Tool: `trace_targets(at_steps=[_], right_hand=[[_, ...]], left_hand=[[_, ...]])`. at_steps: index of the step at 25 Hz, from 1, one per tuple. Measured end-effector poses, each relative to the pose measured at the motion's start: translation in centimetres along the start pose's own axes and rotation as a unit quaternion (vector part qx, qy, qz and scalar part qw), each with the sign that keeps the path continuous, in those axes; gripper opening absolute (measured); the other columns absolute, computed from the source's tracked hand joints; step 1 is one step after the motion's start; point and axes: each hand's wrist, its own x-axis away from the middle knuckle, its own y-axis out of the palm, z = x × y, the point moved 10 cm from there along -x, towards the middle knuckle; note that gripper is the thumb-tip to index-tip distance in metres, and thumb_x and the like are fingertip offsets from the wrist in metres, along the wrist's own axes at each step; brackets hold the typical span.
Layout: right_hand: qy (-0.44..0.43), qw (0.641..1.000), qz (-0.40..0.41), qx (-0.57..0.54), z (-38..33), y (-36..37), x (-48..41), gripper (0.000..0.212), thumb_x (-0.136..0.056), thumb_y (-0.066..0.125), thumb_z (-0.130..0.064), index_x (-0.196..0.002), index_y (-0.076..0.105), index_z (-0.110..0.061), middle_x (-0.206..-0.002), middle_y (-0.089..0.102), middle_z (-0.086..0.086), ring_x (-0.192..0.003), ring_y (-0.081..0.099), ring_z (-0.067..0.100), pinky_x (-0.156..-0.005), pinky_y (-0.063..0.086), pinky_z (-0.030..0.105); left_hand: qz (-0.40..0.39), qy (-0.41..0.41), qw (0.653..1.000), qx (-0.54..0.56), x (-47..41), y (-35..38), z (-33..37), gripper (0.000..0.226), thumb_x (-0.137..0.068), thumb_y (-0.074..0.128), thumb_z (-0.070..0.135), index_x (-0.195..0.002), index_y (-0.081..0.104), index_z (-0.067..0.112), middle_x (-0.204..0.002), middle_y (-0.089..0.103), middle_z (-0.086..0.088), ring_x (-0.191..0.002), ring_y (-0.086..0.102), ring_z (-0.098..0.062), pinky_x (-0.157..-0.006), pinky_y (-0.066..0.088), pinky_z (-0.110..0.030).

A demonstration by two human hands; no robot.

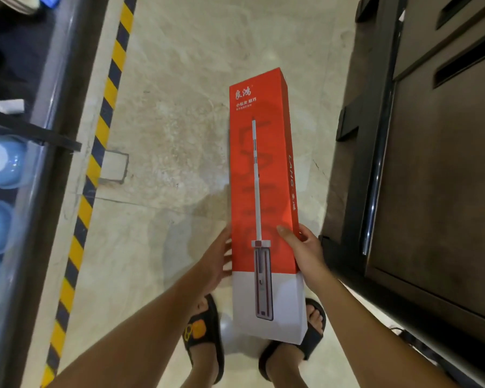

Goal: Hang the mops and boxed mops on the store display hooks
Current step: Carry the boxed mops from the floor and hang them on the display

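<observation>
Boxed mop (263,191): red-and-white carton, center of frame, above the marble floor (179,107).
Right hand (305,250): fingers curled round its right edge.
Left hand (217,259): fingers straight, touching left edge.

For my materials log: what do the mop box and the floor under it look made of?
Mop box: likely printed cardboard, matte red and white, crisp folded edges. Floor: polished stone or marble-look tile, judging by beige veining and soft sheen; cannot tell which.
</observation>
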Motion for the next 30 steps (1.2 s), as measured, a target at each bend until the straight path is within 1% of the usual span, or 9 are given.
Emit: trace_targets(at_steps=[4, 8, 13, 16, 17, 20, 22, 27, 30], right_hand=[[0.0, 0.998, -0.054, -0.016, -2.1, 1.9, 8.1, 0.046, -0.084, 0.08, -0.045, -0.125, 0.062, -0.039, -0.117, 0.076, -0.005, -0.098, 0.078, 0.02, -0.082, 0.065, 0.04], [-0.011, 0.993, -0.115, -0.019, -5.3, 4.2, 15.8, 0.046, -0.086, 0.079, -0.034, -0.13, 0.064, -0.035, -0.118, 0.078, -0.003, -0.104, 0.077, 0.023, -0.088, 0.063, 0.043], [-0.035, 0.982, -0.178, 0.056, -11.2, 6.4, 22.8, 0.068, -0.085, 0.076, -0.049, -0.145, 0.051, -0.028, -0.134, 0.07, -0.001, -0.104, 0.075, 0.008, -0.078, 0.061, 0.022], [-0.041, 0.972, -0.216, 0.089, -15.5, 7.4, 27.3, 0.045, -0.099, 0.059, -0.047, -0.139, 0.048, -0.032, -0.134, 0.065, -0.009, -0.09, 0.071, -0.011, -0.067, 0.052, 0.005], [-0.05, 0.972, -0.211, 0.094, -17.5, 7.4, 28.7, 0.04, -0.102, 0.053, -0.045, -0.14, 0.045, -0.033, -0.135, 0.062, -0.011, -0.095, 0.068, -0.013, -0.072, 0.049, 0.002], [-0.122, 0.972, -0.172, 0.105, -25.4, 6.6, 32.7, 0.069, -0.099, 0.047, -0.063, -0.159, 0.028, -0.035, -0.162, 0.039, -0.004, -0.146, 0.043, 0.014, -0.111, 0.035, 0.026], [-0.198, 0.963, -0.159, 0.094, -32.1, 6.6, 35.9, 0.086, -0.088, 0.048, -0.082, -0.16, 0.024, -0.041, -0.166, 0.034, -0.006, -0.151, 0.036, 0.018, -0.121, 0.029, 0.039], [-0.365, 0.909, -0.196, 0.042, -49.8, 9.8, 48.5, 0.087, -0.085, 0.044, -0.076, -0.16, 0.023, -0.039, -0.164, 0.037, -0.004, -0.143, 0.046, 0.016, -0.12, 0.036, 0.042], [-0.46, 0.852, -0.249, 0.017, -57.1, 12.7, 58.0, 0.094, -0.087, 0.054, -0.073, -0.163, 0.021, -0.029, -0.163, 0.04, -0.005, -0.139, 0.052, 0.007, -0.114, 0.046, 0.032]], left_hand=[[0.004, 0.061, 0.998, 0.015, 5.9, -1.8, 6.7, 0.084, -0.081, 0.047, 0.092, -0.143, 0.058, 0.036, -0.137, 0.07, -0.001, -0.125, 0.067, -0.027, -0.111, 0.049, -0.057], [-0.002, 0.133, 0.987, 0.092, 13.0, -3.7, 13.7, 0.073, -0.093, 0.05, 0.076, -0.139, 0.066, 0.022, -0.137, 0.07, -0.011, -0.125, 0.069, -0.032, -0.11, 0.051, -0.053], [0.102, 0.143, 0.976, 0.132, 22.0, -6.4, 17.1, 0.082, -0.075, 0.066, 0.084, -0.127, 0.074, 0.021, -0.118, 0.078, -0.013, -0.108, 0.076, -0.036, -0.102, 0.056, -0.057], [0.108, 0.191, 0.964, 0.152, 27.9, -6.7, 19.3, 0.086, -0.068, 0.072, 0.085, -0.128, 0.073, 0.023, -0.121, 0.078, -0.011, -0.112, 0.075, -0.034, -0.105, 0.054, -0.058], [0.112, 0.213, 0.959, 0.152, 30.1, -6.7, 20.1, 0.084, -0.07, 0.072, 0.084, -0.129, 0.073, 0.023, -0.123, 0.077, -0.01, -0.113, 0.074, -0.033, -0.106, 0.053, -0.058], [0.118, 0.29, 0.94, 0.134, 37.7, -6.4, 22.3, 0.068, -0.089, 0.062, 0.074, -0.135, 0.068, 0.024, -0.129, 0.075, -0.007, -0.119, 0.072, -0.029, -0.11, 0.051, -0.055], [0.128, 0.339, 0.924, 0.124, 42.8, -5.9, 23.1, 0.063, -0.096, 0.057, 0.067, -0.141, 0.063, 0.024, -0.134, 0.072, -0.003, -0.125, 0.069, -0.025, -0.112, 0.049, -0.053], [0.166, 0.42, 0.883, 0.128, 55.2, -5.1, 24.1, 0.067, -0.089, 0.063, 0.069, -0.136, 0.065, 0.022, -0.127, 0.075, -0.009, -0.118, 0.072, -0.032, -0.107, 0.053, -0.056], [0.203, 0.457, 0.853, 0.149, 62.6, -5.1, 24.4, 0.063, -0.085, 0.07, 0.069, -0.126, 0.069, 0.02, -0.12, 0.079, -0.005, -0.115, 0.073, -0.029, -0.1, 0.058, -0.043]])
